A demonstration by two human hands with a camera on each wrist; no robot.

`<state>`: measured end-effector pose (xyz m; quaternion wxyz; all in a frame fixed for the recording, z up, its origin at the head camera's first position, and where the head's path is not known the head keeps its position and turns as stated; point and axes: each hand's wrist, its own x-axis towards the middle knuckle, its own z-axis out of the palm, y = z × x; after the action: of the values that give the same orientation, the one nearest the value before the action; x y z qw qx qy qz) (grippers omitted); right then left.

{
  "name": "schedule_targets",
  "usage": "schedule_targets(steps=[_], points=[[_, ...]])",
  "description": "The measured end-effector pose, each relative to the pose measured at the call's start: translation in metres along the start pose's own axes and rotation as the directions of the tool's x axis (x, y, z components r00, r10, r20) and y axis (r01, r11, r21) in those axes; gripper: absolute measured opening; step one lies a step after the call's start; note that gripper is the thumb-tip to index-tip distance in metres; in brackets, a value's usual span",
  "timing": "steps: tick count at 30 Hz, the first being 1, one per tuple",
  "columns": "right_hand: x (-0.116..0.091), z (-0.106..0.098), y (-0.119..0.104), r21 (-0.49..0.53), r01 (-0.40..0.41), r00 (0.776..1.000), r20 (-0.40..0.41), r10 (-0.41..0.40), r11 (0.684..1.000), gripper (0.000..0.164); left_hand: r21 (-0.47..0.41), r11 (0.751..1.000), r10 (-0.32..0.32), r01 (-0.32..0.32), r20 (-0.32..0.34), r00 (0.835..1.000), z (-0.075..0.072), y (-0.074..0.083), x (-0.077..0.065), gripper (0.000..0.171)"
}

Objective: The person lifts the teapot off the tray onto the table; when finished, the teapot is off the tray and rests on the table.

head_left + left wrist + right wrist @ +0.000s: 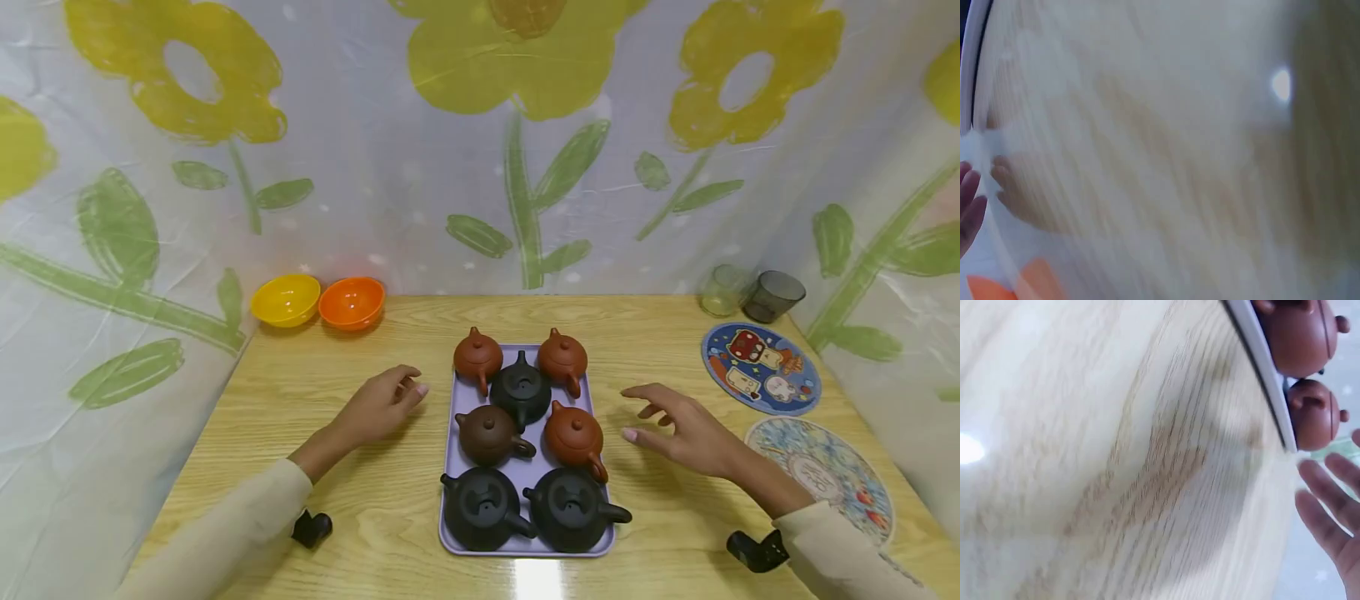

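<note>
A lilac tray (525, 546) in the middle of the table carries several teapots. Two reddish-brown teapots (562, 357) sit at its far corners, with a black teapot (521, 390) between and slightly nearer. Behind the front pair stand a dark brown teapot (487, 435) and another reddish teapot (573, 437). Two larger black teapots (482, 508) fill the near end. My left hand (381, 406) hovers left of the tray, fingers loosely bent and holding nothing. To the tray's right, my right hand (678, 425) is held above the table, its relaxed fingers apart and touching nothing.
A yellow bowl (286, 301) and an orange bowl (352, 303) stand at the back left. Two tumblers, one greenish (723, 290) and one dark grey (774, 296), are at the back right. Nearer on that side lie a blue round mat (761, 368) and a patterned round mat (821, 475).
</note>
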<state>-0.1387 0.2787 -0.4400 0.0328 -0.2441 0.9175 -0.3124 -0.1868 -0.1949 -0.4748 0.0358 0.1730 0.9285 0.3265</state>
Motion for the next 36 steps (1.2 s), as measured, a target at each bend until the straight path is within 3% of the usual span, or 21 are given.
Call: schedule_targets(steps=[4, 10, 20, 24, 29, 36], points=[[-0.007, -0.001, -0.004, 0.163, -0.018, 0.999, 0.051, 0.009, 0.987, 0.04, -0.148, 0.987, -0.055, 0.057, 0.021, 0.998, 0.011, 0.008, 0.005, 0.039], [-0.019, 0.001, -0.013, 0.375, -0.058, 0.988, 0.156, -0.001, 0.925, 0.025, -0.306, 0.938, -0.155, 0.161, 0.044, 0.987, 0.02, 0.022, 0.011, 0.035], [-0.034, 0.023, -0.027, 0.467, -0.079, 0.961, 0.27, -0.057, 0.88, 0.01, -0.5, 0.806, -0.296, 0.317, 0.124, 0.947, 0.034, 0.029, 0.021, 0.035], [-0.036, 0.031, -0.03, 0.494, -0.058, 0.952, 0.288, -0.1, 0.867, 0.008, -0.519, 0.782, -0.323, 0.346, 0.137, 0.936, 0.036, 0.029, 0.023, 0.036], [-0.037, 0.036, -0.032, 0.5, -0.047, 0.946, 0.3, -0.122, 0.865, 0.01, -0.528, 0.772, -0.334, 0.355, 0.138, 0.932, 0.037, 0.033, 0.025, 0.035], [-0.036, 0.042, -0.033, 0.479, 0.015, 0.943, 0.285, -0.172, 0.878, 0.004, -0.473, 0.813, -0.329, 0.34, 0.108, 0.938, 0.041, 0.033, 0.027, 0.033]])
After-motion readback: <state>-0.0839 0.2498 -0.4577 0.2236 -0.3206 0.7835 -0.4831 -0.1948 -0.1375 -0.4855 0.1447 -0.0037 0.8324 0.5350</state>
